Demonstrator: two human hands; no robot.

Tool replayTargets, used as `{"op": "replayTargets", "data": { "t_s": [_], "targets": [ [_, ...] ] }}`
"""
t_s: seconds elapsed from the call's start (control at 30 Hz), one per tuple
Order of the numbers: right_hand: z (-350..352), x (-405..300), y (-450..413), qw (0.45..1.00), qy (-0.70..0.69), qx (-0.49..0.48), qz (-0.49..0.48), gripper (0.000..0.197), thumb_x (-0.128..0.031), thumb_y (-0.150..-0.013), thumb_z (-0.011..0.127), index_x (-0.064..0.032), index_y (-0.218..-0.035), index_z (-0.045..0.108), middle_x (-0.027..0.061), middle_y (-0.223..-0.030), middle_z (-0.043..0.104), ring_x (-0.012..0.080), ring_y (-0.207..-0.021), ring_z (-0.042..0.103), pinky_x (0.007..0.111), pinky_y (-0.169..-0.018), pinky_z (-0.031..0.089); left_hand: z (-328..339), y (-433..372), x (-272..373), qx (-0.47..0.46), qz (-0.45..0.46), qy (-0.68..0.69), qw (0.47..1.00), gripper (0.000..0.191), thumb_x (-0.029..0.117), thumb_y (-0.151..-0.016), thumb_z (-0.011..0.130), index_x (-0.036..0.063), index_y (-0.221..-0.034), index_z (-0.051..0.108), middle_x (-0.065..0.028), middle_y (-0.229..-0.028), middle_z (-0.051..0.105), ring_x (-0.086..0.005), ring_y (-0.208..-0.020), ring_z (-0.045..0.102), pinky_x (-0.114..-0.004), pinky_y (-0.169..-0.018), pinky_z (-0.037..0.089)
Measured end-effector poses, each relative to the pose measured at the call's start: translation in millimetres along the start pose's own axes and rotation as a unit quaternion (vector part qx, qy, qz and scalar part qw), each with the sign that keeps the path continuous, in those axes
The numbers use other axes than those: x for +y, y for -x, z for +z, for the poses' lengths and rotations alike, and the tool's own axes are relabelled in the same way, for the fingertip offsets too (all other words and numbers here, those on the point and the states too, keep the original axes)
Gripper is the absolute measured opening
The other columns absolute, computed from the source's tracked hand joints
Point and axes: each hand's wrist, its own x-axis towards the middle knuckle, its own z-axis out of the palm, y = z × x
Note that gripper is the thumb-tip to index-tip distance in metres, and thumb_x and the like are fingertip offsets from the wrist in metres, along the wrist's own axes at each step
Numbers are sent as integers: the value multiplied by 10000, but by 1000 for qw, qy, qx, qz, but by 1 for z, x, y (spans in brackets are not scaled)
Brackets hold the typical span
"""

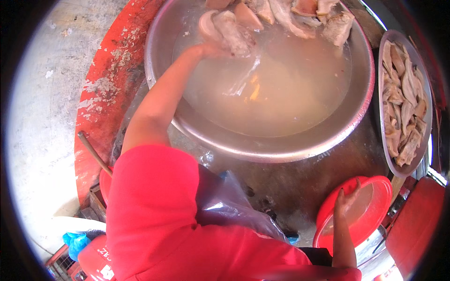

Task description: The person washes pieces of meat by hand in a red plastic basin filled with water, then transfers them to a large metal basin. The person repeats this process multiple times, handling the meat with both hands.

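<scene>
A large round metal basin (281, 144) of cloudy water (281, 102) stands before me. Pieces of pale meat or hide lie along its far side. My left hand (216, 51) reaches to the water surface at a pale, wet chunk (233, 33); its fingers are blurred, so whether they grip the chunk is unclear. Low on the right, my right hand (347, 201) is over a red plastic tub (381, 196) holding cloudy liquid. Its fingers are apart, with nothing seen in them.
An oval metal tray (381, 116) heaped with pale pieces (404, 98) is at the right. A worn red-painted band (105, 80) borders the floor on the left. A wooden handle (93, 151) sticks up from a red container, and a blue plastic bag (76, 244) sits at lower left.
</scene>
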Motion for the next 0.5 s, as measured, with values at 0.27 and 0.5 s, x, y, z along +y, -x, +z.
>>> {"op": "replayTargets", "data": {
  "t_s": [0.27,0.5],
  "targets": [
    [-3,-5,0,999,-25,10,34,718,-4,-679,619,-17,-1357,384,199,-1339,432,368,-1264,371,449,-1075,271,-69,31,34,110,-83,-7,990,563,472,-815,628,112,-1241,554,-146,-1098,652,-310,-906,658,-403,-868,504],
    [0,-8,-3,999,-19,6,41,711,35,-670,606,-28,-1346,394,193,-1330,443,381,-1241,390,446,-1065,292,-26,-42,-12,376,-88,102,917,864,498,-719,718,89,-1398,375,-196,-1244,567,-307,-1146,544,-410,-973,427]
  ]
}}
